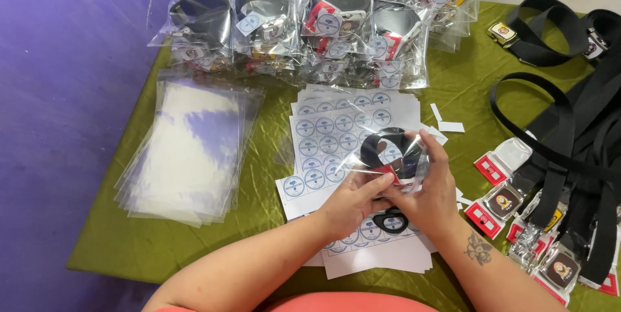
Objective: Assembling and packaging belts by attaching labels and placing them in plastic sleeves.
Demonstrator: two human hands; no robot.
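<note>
Both hands, left [349, 201] and right [424, 189], grip the bagged coiled belt [391, 153]; press flap flat, centred over sticker sheets [330, 134] at 11 o'clock

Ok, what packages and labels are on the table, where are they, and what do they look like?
Bagged belt: clear bag, black coil, in both hands.
Packed bags: glossy clear pile, far edge.
Empty sleeves: clear stack, left.
Sticker sheets: white, round blue-and-white labels, centre.
Buckle tags: red-and-white, right, beside the loose black belts.
</note>
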